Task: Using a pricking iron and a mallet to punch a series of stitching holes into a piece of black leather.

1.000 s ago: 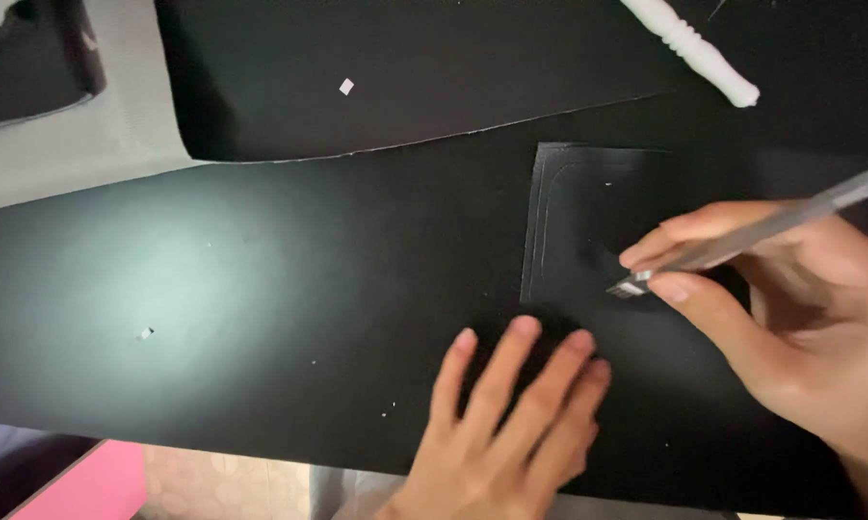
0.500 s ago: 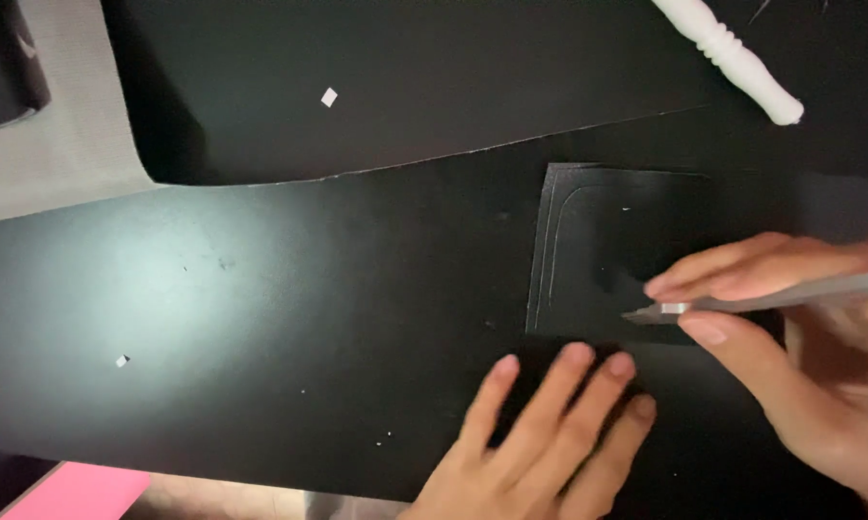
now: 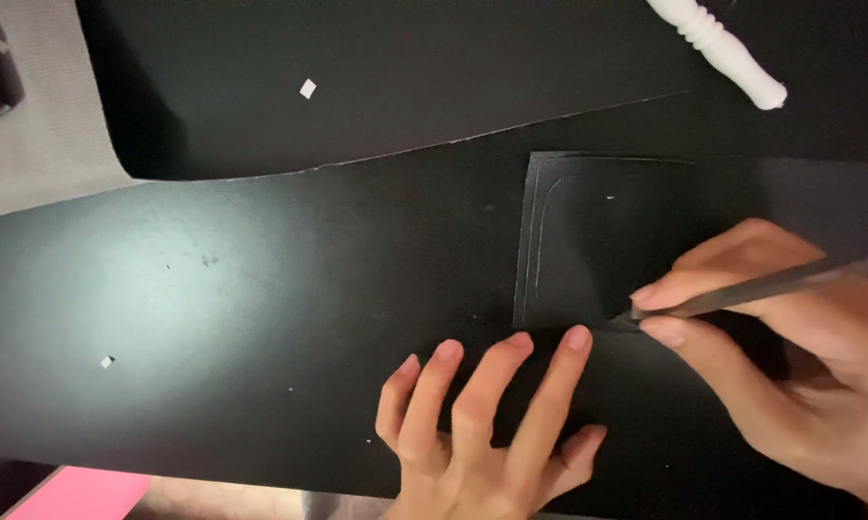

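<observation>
Sheet (image 3: 261,289), black, matte, largest item; spread under both hands and well out past the left fingertips.

Second sheet (image 3: 405,77), black, curved cut edge; far beyond the fingers, overlapping the first.

Surface (image 3: 39,116), grey, bare strip; far off to the left of the left fingers.

Panel (image 3: 598,241), black, squarish, scored line with one rounded corner; just ahead of the left fingertips, beside the right ones, lower edge at the tool tip.

Right hand (image 3: 790,356), fingers (image 3: 665,289) clenched pen-style round a knife (image 3: 762,284), slim, silver, tip down on the panel's lower edge.

Left hand (image 3: 482,433), fingers (image 3: 550,371) released and flat, spread, pressing the sheet just short of the panel; grasping nothing.

Handle (image 3: 718,48), white, turned, rounded end; well beyond the right fingers, untouched.

Corner (image 3: 78,491), pink; behind the left wrist, at the frame's bottom.

Scraps (image 3: 307,89), white, tiny; second one (image 3: 107,362) far left of the left fingers.

Step judged: cutting along the panel's lower edge. Next move likely calls for steady downward pressure, blade kept on the line, left fingertips held clear of its path.

Packages, labels, signs: none seen.
</observation>
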